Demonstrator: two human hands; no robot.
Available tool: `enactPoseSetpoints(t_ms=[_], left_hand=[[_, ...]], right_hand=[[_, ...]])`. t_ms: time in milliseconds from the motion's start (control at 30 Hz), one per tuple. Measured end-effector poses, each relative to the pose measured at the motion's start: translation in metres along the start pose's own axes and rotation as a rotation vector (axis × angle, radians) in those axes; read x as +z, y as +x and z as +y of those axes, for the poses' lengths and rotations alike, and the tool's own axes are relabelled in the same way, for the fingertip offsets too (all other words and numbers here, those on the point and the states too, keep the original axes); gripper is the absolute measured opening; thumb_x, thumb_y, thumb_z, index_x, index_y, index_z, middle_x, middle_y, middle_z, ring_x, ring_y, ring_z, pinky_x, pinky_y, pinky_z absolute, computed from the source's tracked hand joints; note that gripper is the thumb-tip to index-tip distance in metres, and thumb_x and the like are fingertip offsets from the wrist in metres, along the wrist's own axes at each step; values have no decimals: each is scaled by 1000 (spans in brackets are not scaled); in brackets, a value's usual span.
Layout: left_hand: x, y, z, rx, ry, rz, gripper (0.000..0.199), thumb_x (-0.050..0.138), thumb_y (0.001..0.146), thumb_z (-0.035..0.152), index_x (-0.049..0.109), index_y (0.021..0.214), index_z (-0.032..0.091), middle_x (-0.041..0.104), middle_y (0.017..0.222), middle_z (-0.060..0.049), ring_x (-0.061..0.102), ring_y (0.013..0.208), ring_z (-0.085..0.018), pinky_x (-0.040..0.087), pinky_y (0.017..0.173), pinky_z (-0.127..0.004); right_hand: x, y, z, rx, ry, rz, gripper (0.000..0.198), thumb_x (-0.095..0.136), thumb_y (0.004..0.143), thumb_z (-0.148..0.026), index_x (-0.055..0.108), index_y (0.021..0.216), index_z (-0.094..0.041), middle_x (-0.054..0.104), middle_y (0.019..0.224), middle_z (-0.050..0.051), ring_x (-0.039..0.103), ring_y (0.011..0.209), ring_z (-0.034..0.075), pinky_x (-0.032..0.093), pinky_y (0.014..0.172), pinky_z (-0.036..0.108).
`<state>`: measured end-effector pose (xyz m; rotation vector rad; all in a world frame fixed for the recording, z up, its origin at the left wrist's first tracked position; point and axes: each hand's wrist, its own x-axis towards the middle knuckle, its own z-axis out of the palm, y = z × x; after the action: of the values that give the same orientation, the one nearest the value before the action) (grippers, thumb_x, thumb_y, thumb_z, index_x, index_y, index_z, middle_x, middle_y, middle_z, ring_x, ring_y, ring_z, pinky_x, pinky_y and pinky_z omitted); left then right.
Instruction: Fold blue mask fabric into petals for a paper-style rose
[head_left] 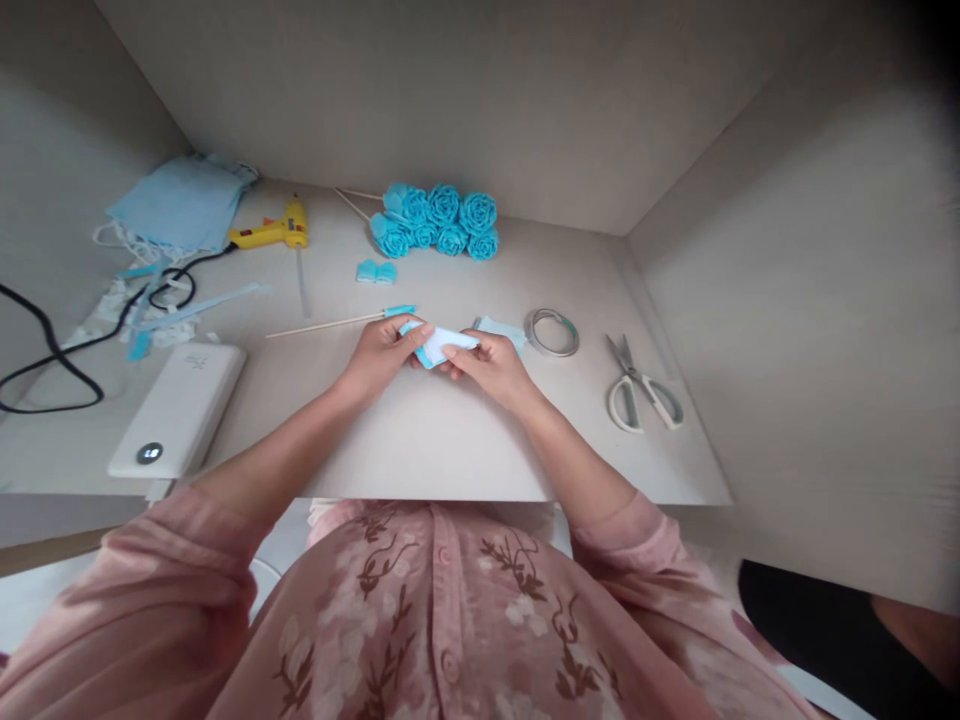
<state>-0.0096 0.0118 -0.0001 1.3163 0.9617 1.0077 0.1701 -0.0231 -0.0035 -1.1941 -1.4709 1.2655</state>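
Between both hands is a small folded piece of light-blue and white mask fabric [441, 345], held just above the tabletop. My left hand [382, 350] pinches its left end, thumb on top. My right hand [495, 362] grips the other end the same way, its fingers partly hidden beneath. A thin wooden stick [322, 327] with a blue tip lies just beyond my left hand. Behind my right hand rests a flat pale-blue fabric piece [504, 332], partly covered by that hand. Farther back sits a small blue folded piece [376, 272].
Several blue fabric roses [444, 206] on sticks lie at the back. A yellow glue gun [274, 232], stacked face masks [180, 205], scraps [176, 325] and a white power bank [180, 410] occupy the left. To the right are a tape roll [553, 332] and scissors [637, 385]. Walls enclose the table.
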Motion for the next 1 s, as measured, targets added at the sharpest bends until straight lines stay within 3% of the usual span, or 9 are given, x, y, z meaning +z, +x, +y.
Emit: enactPoseSetpoints(t_ms=[233, 433, 667, 833, 1000], left_hand=[[-2, 1, -3, 2, 58, -4, 36, 73, 72, 51, 67, 74, 16, 59, 60, 1, 50, 53, -9, 41, 51, -23], [1, 0, 1, 3, -28, -15, 41, 70, 74, 55, 59, 63, 17, 55, 56, 1, 49, 52, -10, 41, 52, -24], [-1, -4, 1, 39, 158, -35, 39, 73, 72, 56, 64, 72, 18, 56, 55, 3, 48, 51, -10, 39, 50, -22], [0, -4, 1, 53, 91, -63, 42, 64, 80, 56, 58, 64, 18, 55, 56, 2, 51, 54, -10, 42, 53, -22], [2, -3, 4, -24, 2, -75, 37, 79, 66, 49, 62, 72, 17, 58, 61, 3, 52, 56, -10, 42, 53, -22]], right_hand=[[-3, 4, 2, -87, -2, 138, 28, 68, 83, -45, 69, 87, -18, 65, 65, -3, 59, 58, 9, 46, 61, 22], [-2, 1, -3, -97, -93, 171, 25, 64, 85, -42, 71, 90, -18, 63, 61, -3, 59, 58, 10, 43, 60, 23], [1, -2, -7, -36, -65, 55, 34, 65, 82, -53, 65, 78, -19, 66, 66, -2, 58, 55, 9, 45, 57, 22], [3, -6, -9, -61, -148, 81, 35, 62, 86, -53, 64, 76, -19, 67, 64, -2, 56, 52, 9, 43, 55, 22], [4, -7, -9, -100, -182, 124, 33, 62, 87, -50, 64, 73, -20, 66, 62, -2, 55, 51, 9, 43, 54, 22]])
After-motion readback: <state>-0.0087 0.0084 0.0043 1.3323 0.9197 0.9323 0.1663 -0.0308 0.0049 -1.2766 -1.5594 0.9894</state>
